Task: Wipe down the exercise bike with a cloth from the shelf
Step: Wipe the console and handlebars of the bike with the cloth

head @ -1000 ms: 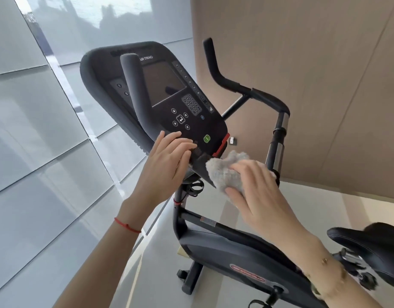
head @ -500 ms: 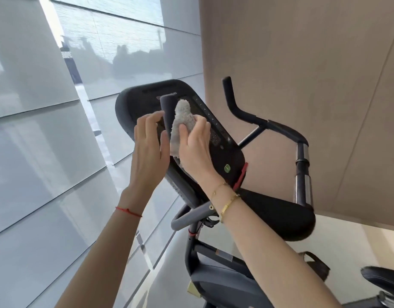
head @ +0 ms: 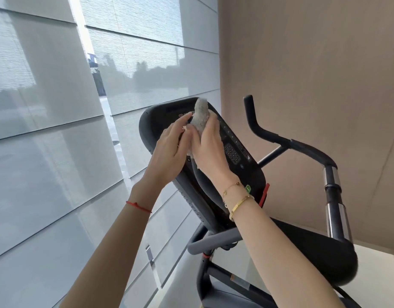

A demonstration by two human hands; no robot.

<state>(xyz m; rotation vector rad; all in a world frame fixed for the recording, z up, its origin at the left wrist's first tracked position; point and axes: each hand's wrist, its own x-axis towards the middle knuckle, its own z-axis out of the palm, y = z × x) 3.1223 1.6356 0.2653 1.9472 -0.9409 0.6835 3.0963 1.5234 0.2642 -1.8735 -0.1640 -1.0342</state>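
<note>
The black exercise bike's console [head: 240, 150] tilts up in the middle of the view, with its left upright handle mostly hidden behind my hands. A fluffy grey cloth [head: 200, 116] is wrapped over the top of that handle. My right hand [head: 210, 147] grips the cloth around the handle. My left hand [head: 169, 152] lies against the handle's left side, fingers fairly straight and touching the cloth's edge. The right handlebar [head: 280, 138] curves away to the right.
Large windows with grey translucent blinds [head: 47, 130] fill the left. A beige panelled wall [head: 314, 63] stands behind the bike. A black padded armrest [head: 320, 256] and chrome grip post [head: 335, 210] sit at right; the bike frame [head: 216, 276] drops below.
The cloth and my right hand have climbed from the console's lower edge onto the left upright handle and up to its tip. My left hand followed. My view rose.
</note>
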